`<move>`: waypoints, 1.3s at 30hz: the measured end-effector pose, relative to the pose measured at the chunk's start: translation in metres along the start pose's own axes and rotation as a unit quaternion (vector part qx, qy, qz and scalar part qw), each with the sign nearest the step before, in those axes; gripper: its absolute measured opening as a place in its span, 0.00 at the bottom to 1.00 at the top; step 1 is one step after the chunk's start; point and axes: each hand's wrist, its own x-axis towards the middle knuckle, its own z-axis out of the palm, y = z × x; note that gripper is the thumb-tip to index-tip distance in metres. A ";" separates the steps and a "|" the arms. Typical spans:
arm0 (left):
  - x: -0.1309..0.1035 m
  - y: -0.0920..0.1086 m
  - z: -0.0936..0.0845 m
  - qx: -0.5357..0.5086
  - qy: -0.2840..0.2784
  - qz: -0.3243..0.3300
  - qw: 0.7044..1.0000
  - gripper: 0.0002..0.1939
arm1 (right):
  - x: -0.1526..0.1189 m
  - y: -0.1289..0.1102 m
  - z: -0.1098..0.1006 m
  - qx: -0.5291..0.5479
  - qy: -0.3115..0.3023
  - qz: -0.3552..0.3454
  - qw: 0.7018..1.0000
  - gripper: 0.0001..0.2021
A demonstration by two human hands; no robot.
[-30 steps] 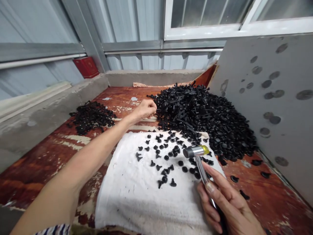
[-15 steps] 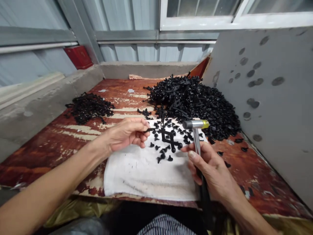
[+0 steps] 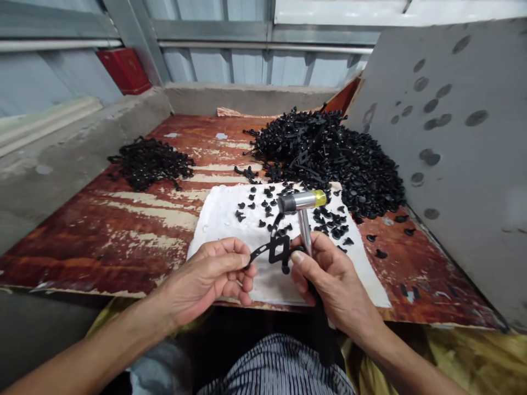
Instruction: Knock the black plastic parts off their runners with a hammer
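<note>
My left hand (image 3: 222,274) pinches one arm of a black X-shaped plastic bracket (image 3: 279,249) between thumb and fingers. The bracket has an open square middle and knobbed ends. My right hand (image 3: 329,269) is wrapped around a small double-faced mallet (image 3: 302,201) with a black face, a yellow face, a metal neck and a dark handle. Its thumb and forefinger also meet another arm of the bracket. Beneath, a white cloth (image 3: 222,206) bears several loose small black plugs (image 3: 335,222) with round heads.
A large heap of black parts (image 3: 325,153) rises at the back right, beside a grey spotted panel (image 3: 453,142). At the left lies a smaller pile of black brackets (image 3: 152,164). The worn red-brown tabletop (image 3: 135,219) meets a low concrete ledge (image 3: 82,137).
Both hands have come closer to my body with the bracket and mallet. My right thumb and forefinger now touch the bracket. The camera's view has tilted down.
</note>
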 end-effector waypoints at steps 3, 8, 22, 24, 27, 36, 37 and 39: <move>-0.004 -0.010 -0.008 0.088 -0.014 -0.001 0.996 0.15 | 0.001 0.004 0.000 -0.032 -0.001 -0.025 0.999 0.12; -0.011 -0.022 -0.011 0.510 0.186 0.358 0.760 0.11 | 0.001 0.003 0.000 -0.110 -0.021 -0.062 0.992 0.08; -0.021 -0.023 0.006 0.749 0.205 0.476 0.413 0.14 | 0.007 0.002 0.020 -0.176 -0.070 -0.129 0.973 0.09; -0.020 -0.025 0.002 0.757 0.207 0.468 0.408 0.12 | 0.008 0.001 0.020 -0.178 -0.065 -0.121 0.974 0.09; -0.020 -0.024 -0.003 0.770 0.233 0.435 0.404 0.08 | 0.010 0.001 0.019 -0.189 -0.054 -0.101 0.975 0.07; -0.017 -0.019 -0.007 0.772 0.125 0.411 0.469 0.10 | 0.014 0.005 0.020 -0.214 -0.074 -0.102 0.969 0.10; -0.016 -0.019 -0.008 0.765 0.080 0.403 0.496 0.10 | 0.014 0.005 0.021 -0.217 -0.071 -0.102 0.968 0.10; -0.012 -0.017 -0.008 0.743 0.020 0.368 0.559 0.10 | 0.015 0.003 0.022 -0.224 -0.072 -0.107 0.966 0.10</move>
